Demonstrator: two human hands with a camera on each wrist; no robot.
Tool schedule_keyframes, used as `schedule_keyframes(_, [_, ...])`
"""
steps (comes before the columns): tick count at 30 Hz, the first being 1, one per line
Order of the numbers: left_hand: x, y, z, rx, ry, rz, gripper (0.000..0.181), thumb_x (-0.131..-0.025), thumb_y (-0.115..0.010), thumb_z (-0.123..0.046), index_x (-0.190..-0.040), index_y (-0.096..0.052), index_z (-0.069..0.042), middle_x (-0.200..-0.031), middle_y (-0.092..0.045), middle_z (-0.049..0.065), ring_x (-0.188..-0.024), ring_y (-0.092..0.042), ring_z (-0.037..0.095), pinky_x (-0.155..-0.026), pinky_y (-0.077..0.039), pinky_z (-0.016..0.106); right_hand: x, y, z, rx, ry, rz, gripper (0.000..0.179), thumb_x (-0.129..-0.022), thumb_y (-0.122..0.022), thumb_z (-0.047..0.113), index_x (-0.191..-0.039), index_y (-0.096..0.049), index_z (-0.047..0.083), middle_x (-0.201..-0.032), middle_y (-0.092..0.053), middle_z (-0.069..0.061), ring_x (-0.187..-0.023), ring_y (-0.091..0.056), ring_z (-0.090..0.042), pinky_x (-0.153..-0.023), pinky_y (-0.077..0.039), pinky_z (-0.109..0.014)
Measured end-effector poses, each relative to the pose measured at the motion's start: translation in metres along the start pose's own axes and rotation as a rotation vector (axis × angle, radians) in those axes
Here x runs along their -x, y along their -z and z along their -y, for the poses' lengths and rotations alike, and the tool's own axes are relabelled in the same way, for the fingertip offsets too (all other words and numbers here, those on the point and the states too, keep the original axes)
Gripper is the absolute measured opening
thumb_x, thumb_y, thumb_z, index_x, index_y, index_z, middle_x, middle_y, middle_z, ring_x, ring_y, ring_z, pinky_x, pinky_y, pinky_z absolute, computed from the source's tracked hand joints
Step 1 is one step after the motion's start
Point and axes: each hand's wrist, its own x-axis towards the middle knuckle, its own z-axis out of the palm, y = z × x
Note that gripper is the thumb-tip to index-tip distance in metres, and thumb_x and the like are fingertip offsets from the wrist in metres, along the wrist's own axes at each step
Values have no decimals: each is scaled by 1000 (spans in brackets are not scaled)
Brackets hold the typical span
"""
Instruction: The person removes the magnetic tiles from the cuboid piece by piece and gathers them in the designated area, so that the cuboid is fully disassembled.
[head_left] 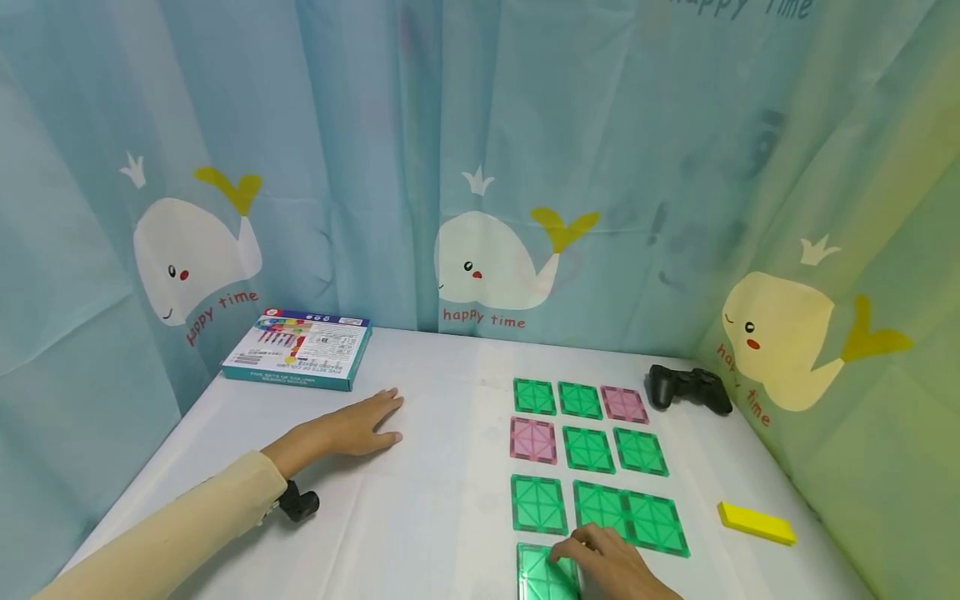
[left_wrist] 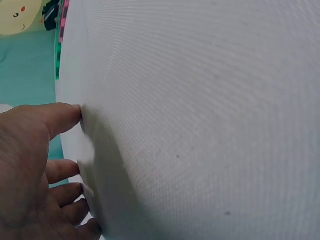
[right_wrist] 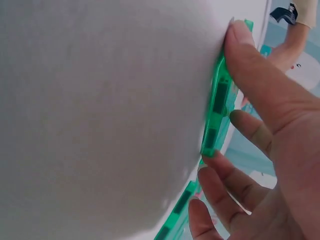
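My right hand (head_left: 603, 562) is at the front of the white table, its curled fingers and thumb on a green translucent magnetic tile (head_left: 542, 575). In the right wrist view, the thumb and fingers span the edge of that tile (right_wrist: 218, 100). Just beyond lie a single green tile (head_left: 538, 505) and two green tiles (head_left: 630, 515) joined side by side. Farther back, more green tiles (head_left: 588, 450) and two pink tiles (head_left: 533, 440) lie flat in rows. My left hand (head_left: 356, 427) rests on the tabletop with fingers spread and holds nothing.
A flat printed box (head_left: 300, 350) lies at the back left. At the right are a black game controller (head_left: 687, 388) and a yellow block (head_left: 756, 523). Another black object (head_left: 298, 502) sits by the left wrist. A whale-printed curtain (head_left: 375, 167) encloses the table (head_left: 442, 467).
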Motion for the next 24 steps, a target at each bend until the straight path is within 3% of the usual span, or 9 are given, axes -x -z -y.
schedule_keyframes(5, [2,0,1,-7,21,2,72,-108,-60,-37,-163,-34,1,-173,-21,24,-161,-20,42,-130,-20,56,-2,0,3,29,-25,9,44,-86,-78,68,-122,-64,47,-120,-55,4,-102,-50,-17,-83,-51,-49])
schedule_keyframes(13, [5,-1,-3,-8,3,-6,71,-108,-59,-34,-161,-34,6,-171,-23,28,-160,-21,44,-130,-21,57,-9,12,8,61,81,6,48,-91,-74,64,-131,-72,37,-119,-56,6,-97,-48,-6,-75,-49,-34])
schedule_keyframes(18, [9,-8,-5,-37,19,-10,69,-110,-55,-35,-163,-34,4,-172,-23,25,-160,-22,42,-130,-21,56,-20,22,20,-11,-51,49,43,-97,-66,62,-127,-75,33,-122,-59,6,-102,-56,-13,-83,-58,-44])
schedule_keyframes(24, [19,-18,-8,-45,28,-21,68,-110,-56,-35,-162,-35,2,-172,-24,23,-160,-23,41,-129,-23,56,-38,28,26,14,-56,-55,52,-101,-62,60,-133,-71,20,-122,-60,2,-104,-59,-18,-84,-59,-45])
